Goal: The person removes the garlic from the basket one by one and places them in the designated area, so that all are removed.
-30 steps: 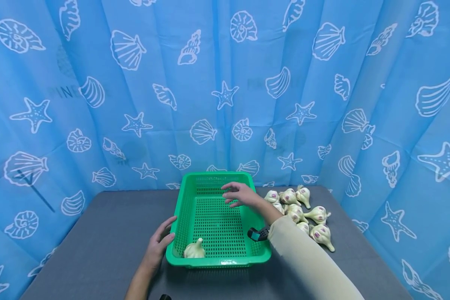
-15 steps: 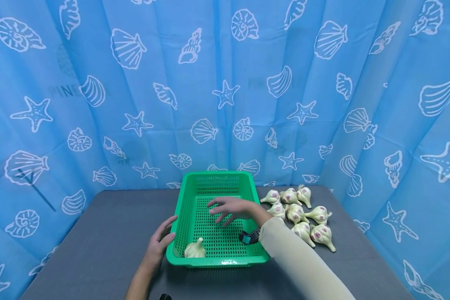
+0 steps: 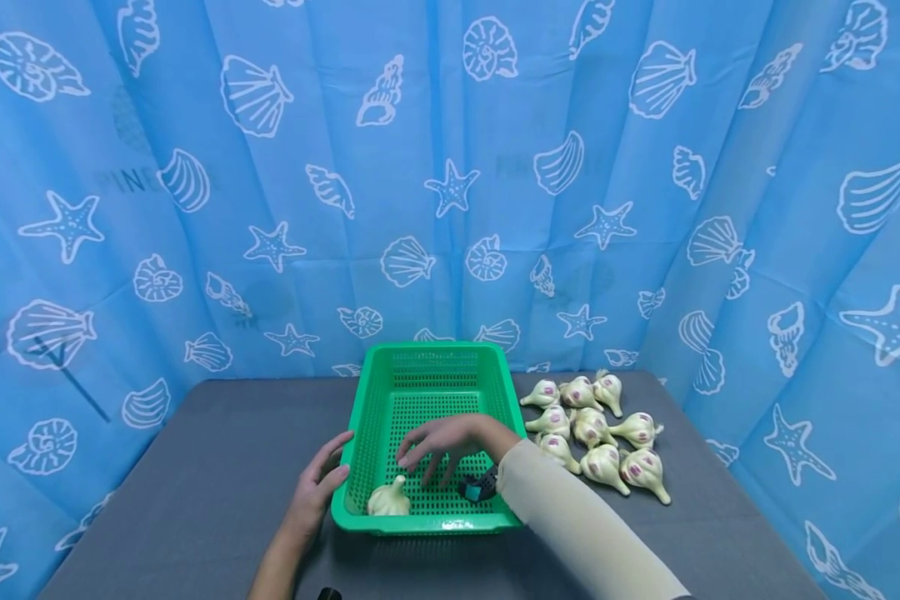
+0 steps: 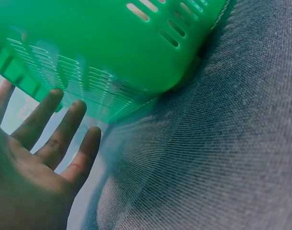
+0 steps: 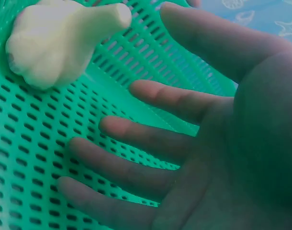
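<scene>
A single garlic bulb [image 3: 389,498] with its stem up sits in the near left corner of a green plastic basket [image 3: 450,523]. Over the basket floor hovers my right hand [image 3: 450,437], fingers spread and nothing between them, just right of that bulb. The right wrist view shows the same garlic bulb [image 5: 52,43] apart from the fingertips of the right hand [image 5: 184,139]. My left hand [image 3: 317,487] lies along the basket's left side, its fingertips at the rim. From the left wrist, the left hand [image 4: 45,153] has extended fingers beside the slotted basket wall [image 4: 88,28].
Several garlic bulbs [image 3: 592,427] lie grouped on the grey tabletop [image 3: 247,450] to the right of the basket. A blue shell-patterned curtain [image 3: 450,233] stands behind and along both sides. A small dark object [image 3: 330,593] shows at the bottom edge.
My right hand has moved nearer and to the left inside the basket, toward the bulb. More of the garlic pile is uncovered. The left hand stays in place.
</scene>
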`<action>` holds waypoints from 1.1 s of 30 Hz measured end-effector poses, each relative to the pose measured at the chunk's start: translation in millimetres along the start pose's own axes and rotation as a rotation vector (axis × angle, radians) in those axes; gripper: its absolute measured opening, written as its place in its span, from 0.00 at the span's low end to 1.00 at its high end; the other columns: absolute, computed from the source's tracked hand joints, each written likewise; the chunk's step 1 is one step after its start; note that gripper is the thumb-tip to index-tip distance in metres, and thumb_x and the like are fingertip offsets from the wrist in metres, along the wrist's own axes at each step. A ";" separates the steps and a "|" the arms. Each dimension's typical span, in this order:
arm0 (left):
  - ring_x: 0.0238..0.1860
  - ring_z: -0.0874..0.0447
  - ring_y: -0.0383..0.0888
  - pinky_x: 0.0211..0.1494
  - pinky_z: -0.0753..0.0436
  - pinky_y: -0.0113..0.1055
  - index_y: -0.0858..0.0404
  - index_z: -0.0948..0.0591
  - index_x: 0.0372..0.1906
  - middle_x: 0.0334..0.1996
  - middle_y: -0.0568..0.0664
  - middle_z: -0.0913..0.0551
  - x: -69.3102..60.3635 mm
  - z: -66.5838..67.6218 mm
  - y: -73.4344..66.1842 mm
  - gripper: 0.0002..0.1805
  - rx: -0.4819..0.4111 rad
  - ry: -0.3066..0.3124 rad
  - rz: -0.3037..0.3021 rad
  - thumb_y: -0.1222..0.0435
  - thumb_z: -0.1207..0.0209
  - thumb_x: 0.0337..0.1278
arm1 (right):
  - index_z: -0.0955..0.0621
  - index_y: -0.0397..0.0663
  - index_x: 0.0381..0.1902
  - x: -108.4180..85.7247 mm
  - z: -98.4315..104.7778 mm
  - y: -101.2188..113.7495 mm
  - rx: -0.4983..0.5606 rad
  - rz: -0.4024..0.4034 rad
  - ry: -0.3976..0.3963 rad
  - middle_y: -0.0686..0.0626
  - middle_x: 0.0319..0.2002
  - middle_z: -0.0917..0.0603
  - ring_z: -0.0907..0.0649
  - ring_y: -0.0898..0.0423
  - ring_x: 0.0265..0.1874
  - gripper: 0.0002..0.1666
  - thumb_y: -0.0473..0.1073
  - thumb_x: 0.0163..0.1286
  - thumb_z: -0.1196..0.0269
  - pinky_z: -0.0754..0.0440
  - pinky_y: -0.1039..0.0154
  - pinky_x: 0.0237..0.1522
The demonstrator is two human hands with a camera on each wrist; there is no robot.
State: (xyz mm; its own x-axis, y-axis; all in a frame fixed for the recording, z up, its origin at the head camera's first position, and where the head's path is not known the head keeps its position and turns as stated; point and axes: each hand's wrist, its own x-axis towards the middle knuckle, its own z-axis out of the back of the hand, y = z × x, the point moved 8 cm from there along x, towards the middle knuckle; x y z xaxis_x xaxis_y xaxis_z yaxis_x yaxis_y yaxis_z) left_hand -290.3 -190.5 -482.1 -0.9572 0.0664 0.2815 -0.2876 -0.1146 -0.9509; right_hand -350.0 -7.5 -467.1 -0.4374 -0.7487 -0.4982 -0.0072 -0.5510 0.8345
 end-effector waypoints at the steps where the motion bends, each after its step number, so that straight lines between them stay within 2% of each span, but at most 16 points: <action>1: 0.59 0.28 0.48 0.55 0.27 0.40 0.60 0.34 0.71 0.63 0.63 0.29 0.0 -0.2 -0.3 0.25 0.002 0.001 0.000 0.66 0.51 0.72 | 0.26 0.44 0.62 1.8 -2.7 0.2 -0.005 -0.005 0.012 0.41 0.54 0.23 0.20 0.38 0.50 0.26 0.51 0.72 0.40 0.22 0.41 0.46; 7: 0.58 0.28 0.48 0.53 0.25 0.39 0.61 0.34 0.71 0.63 0.65 0.30 -0.5 -2.3 -2.6 0.25 -0.003 0.004 -0.020 0.67 0.51 0.72 | 0.23 0.50 0.59 11.2 -18.8 2.2 -0.031 -0.036 0.071 0.48 0.52 0.22 0.18 0.42 0.46 0.21 0.48 0.72 0.40 0.20 0.45 0.42; 13: 0.56 0.26 0.40 0.52 0.24 0.37 0.63 0.35 0.72 0.63 0.67 0.30 -0.3 -3.9 -3.7 0.25 -0.037 0.026 -0.047 0.68 0.52 0.72 | 0.21 0.52 0.55 18.1 -30.0 3.9 -0.001 -0.075 0.131 0.46 0.50 0.22 0.18 0.41 0.46 0.15 0.42 0.72 0.40 0.20 0.43 0.42; 17: 0.56 0.26 0.39 0.53 0.24 0.37 0.63 0.35 0.72 0.63 0.66 0.30 0.5 -2.6 -2.2 0.25 -0.036 0.026 -0.043 0.68 0.52 0.72 | 0.21 0.51 0.55 19.5 -31.4 5.7 0.008 -0.086 0.136 0.43 0.49 0.21 0.18 0.42 0.46 0.15 0.40 0.71 0.40 0.21 0.41 0.43; 21: 0.56 0.26 0.39 0.52 0.24 0.37 0.62 0.35 0.71 0.63 0.66 0.30 0.7 -1.4 0.4 0.25 -0.034 0.018 -0.037 0.68 0.51 0.72 | 0.23 0.50 0.54 20.8 -33.1 7.3 -0.002 -0.078 0.146 0.45 0.51 0.23 0.19 0.43 0.45 0.16 0.39 0.70 0.39 0.20 0.42 0.41; 27: 0.56 0.25 0.39 0.52 0.24 0.37 0.63 0.35 0.71 0.63 0.66 0.30 0.3 -1.5 1.0 0.25 -0.025 0.021 -0.056 0.68 0.51 0.72 | 0.23 0.49 0.54 24.2 -35.3 10.1 -0.047 -0.053 0.153 0.48 0.51 0.22 0.19 0.47 0.45 0.17 0.38 0.68 0.38 0.18 0.47 0.39; 33: 0.57 0.27 0.38 0.53 0.25 0.37 0.63 0.34 0.71 0.64 0.65 0.30 -0.7 -1.7 -2.0 0.26 -0.013 0.022 -0.057 0.69 0.51 0.71 | 0.23 0.52 0.57 23.1 -41.7 13.0 -0.101 -0.079 0.202 0.48 0.50 0.22 0.19 0.51 0.45 0.20 0.37 0.68 0.37 0.18 0.48 0.40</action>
State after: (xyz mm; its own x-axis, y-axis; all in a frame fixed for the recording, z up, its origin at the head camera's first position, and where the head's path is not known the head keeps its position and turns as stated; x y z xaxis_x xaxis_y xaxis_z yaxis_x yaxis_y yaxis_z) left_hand -289.0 -188.6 -480.6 -0.9383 0.0947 0.3325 -0.3411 -0.0970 -0.9350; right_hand -322.8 -47.4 -477.6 -0.2501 -0.7548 -0.6063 0.0603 -0.6372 0.7684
